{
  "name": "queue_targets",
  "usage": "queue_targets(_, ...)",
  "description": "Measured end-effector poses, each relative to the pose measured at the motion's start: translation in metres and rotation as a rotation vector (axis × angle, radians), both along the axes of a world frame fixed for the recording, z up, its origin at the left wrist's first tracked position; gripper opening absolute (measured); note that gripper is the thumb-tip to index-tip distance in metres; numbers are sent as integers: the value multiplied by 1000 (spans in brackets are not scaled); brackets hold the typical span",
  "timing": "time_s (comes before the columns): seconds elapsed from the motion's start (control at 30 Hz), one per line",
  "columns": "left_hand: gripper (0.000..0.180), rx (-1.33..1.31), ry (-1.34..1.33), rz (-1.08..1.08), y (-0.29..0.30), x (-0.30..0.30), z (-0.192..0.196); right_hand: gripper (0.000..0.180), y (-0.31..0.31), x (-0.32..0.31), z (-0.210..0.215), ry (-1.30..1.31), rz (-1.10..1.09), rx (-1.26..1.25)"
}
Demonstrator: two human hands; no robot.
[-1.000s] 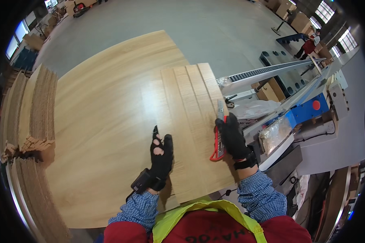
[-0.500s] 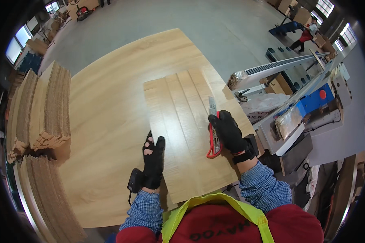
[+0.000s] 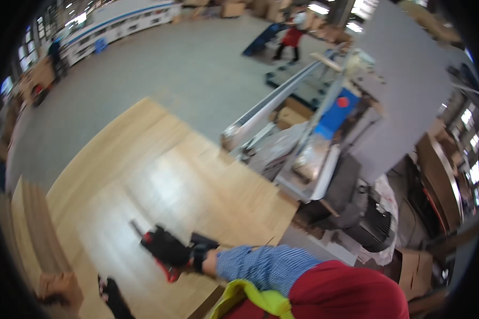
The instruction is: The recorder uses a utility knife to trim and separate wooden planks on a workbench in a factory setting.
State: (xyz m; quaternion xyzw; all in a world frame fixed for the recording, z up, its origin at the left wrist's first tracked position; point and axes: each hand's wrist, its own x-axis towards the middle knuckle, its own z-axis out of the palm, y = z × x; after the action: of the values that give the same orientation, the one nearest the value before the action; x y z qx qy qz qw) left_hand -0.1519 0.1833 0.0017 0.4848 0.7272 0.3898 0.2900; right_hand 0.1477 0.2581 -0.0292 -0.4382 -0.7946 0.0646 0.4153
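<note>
Head view, right hand gripping red-handled tool, over wood panel, blurred

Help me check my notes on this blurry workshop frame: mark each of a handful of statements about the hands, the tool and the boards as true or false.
1. The right hand wears a dark glove. True.
2. The right hand holds a tool with a red handle. True.
3. The left hand rests on top of the right hand. False: it lies apart, lower left, on the large wooden panel.
4. The panel is painted blue. False: it is light wood.
5. A person in red stands far off on the grey floor. True.
</note>
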Motion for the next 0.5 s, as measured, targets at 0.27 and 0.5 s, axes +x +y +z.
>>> queue_targets(0.27, 42, -323, 655, -153, 19, -34, -38, 37, 1, -2, 42, 231, 29, -974)
queue_targets(0.5, 36, 28, 694, -217, 25, -28, -48, 38, 6, -1, 34, 164, 25, -839)
